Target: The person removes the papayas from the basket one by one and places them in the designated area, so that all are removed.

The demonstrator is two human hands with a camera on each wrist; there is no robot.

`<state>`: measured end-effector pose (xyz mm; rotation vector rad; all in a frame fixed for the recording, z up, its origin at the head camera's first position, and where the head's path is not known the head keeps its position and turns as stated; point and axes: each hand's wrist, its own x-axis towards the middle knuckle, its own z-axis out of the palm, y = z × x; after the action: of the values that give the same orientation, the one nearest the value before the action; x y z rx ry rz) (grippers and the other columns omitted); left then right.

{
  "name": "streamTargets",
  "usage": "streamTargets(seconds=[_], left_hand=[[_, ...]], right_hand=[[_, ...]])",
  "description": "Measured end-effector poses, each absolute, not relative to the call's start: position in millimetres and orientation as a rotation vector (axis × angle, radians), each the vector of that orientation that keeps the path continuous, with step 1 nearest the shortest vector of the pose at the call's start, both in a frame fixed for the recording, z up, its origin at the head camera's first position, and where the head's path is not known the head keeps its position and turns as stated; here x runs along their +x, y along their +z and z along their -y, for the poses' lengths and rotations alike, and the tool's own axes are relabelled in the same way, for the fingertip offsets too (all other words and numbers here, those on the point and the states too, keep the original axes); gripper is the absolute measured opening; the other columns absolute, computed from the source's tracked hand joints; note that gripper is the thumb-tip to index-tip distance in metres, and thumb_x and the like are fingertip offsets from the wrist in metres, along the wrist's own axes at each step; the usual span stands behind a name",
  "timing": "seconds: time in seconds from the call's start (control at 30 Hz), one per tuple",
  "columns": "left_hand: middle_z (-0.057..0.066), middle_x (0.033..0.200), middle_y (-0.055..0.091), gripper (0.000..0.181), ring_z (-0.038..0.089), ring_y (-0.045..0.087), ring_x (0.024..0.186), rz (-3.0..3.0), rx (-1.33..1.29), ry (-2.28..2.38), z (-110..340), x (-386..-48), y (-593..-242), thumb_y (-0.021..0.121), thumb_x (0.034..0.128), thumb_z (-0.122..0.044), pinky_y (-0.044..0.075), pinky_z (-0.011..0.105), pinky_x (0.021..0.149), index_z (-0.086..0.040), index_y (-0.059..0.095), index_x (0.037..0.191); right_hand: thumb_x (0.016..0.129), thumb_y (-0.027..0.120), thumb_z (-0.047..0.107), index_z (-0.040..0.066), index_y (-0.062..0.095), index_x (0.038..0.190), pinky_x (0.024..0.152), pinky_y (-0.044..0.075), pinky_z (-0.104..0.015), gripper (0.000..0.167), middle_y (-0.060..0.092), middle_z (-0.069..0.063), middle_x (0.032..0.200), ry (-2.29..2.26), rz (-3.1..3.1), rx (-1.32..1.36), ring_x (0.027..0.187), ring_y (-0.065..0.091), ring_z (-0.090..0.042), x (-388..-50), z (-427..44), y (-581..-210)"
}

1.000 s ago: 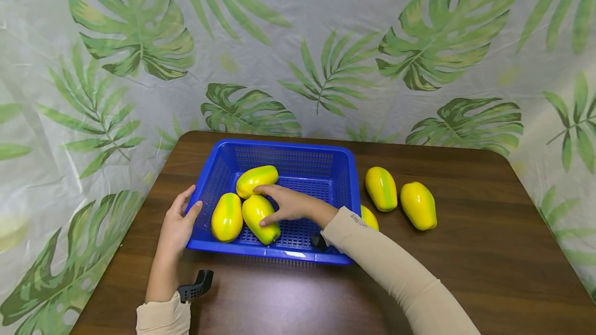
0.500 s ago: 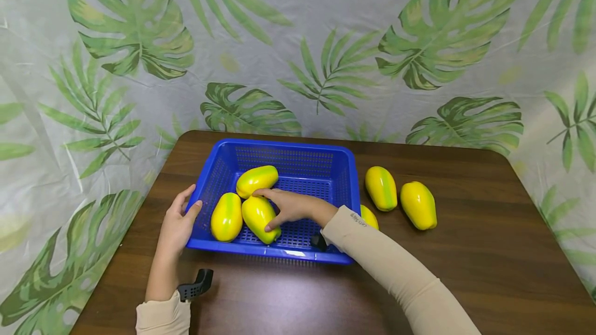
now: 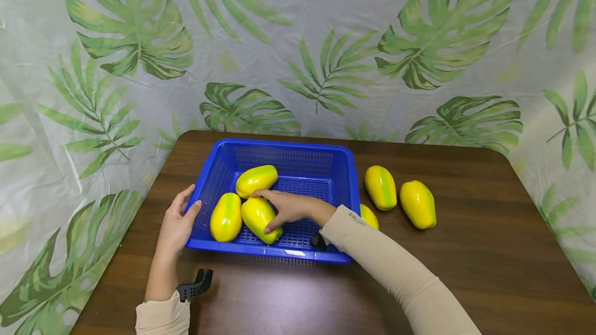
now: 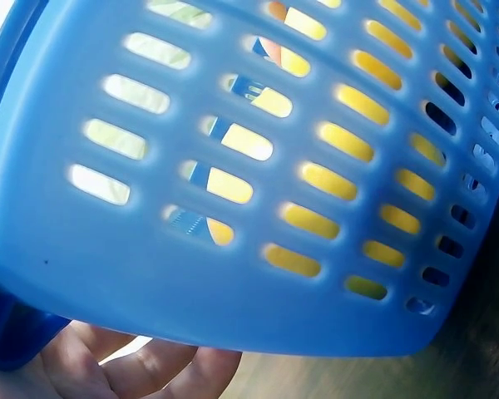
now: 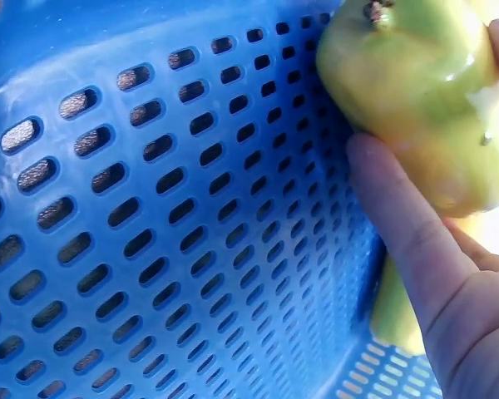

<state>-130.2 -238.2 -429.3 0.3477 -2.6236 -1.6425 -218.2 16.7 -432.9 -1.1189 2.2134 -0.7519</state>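
A blue perforated plastic basket (image 3: 298, 255) stands on the table with several yellow-green papayas inside. My right hand (image 3: 295, 207) reaches into it and holds the front papaya (image 3: 257, 216) between thumb and fingers. In the right wrist view, the thumb (image 5: 399, 212) lies along that papaya (image 5: 424, 108), close to the basket wall. Beside it sit a left papaya (image 3: 226, 218) and a back papaya (image 3: 255, 180). My left hand (image 3: 177, 221) grips the basket's left rim; in the left wrist view its curled fingers (image 4: 150, 366) show below the basket wall (image 4: 233, 291).
Two papayas lie on the brown table (image 3: 484, 252) right of the basket: a near one (image 3: 381, 187) and a farther one (image 3: 418, 204). Another papaya (image 3: 369, 216) is partly hidden behind the right sleeve (image 3: 386, 257). A leaf-patterned sheet (image 3: 326, 40) hangs behind the table.
The right thumb has shifted slightly to the right and down along the front papaya, closing on it. The left hand and basket have stayed in place.
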Motion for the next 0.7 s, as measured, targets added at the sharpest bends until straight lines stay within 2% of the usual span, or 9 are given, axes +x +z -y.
streamTargets(seconds=[0.2,0.43,0.7], left_hand=[[0.021,0.118,0.052,0.05,0.031,0.053,0.097,2.624,0.339,-1.633,239,-131,-430,0.042,0.095,-0.033,0.042,0.043,0.079,-0.018,0.03,0.141],[0.022,0.121,0.05,0.05,0.034,0.051,0.101,2.628,0.352,-1.65,238,-131,-431,0.042,0.095,-0.033,0.039,0.048,0.085,-0.02,0.029,0.142],[0.022,0.12,0.051,0.051,0.033,0.052,0.099,2.632,0.345,-1.645,239,-130,-431,0.042,0.0949,-0.034,0.04,0.047,0.083,-0.02,0.029,0.142]], right_hand=[[0.071,0.077,0.018,0.01,0.029,0.136,0.098,0.027,-0.03,0.081,0.036,-0.009,0.135,-0.813,-2.192,-1.136,0.118,0.036,-0.018,-218,-18,-427],[0.071,0.077,0.018,0.012,0.028,0.137,0.097,0.029,-0.031,0.082,0.034,-0.009,0.136,-0.894,-2.179,-1.109,0.117,0.036,-0.017,-221,-21,-424],[0.071,0.077,0.013,0.014,0.026,0.139,0.086,0.042,-0.031,0.084,0.031,-0.007,0.137,-1.065,-2.107,-1.075,0.114,0.038,-0.016,-223,-21,-421]])
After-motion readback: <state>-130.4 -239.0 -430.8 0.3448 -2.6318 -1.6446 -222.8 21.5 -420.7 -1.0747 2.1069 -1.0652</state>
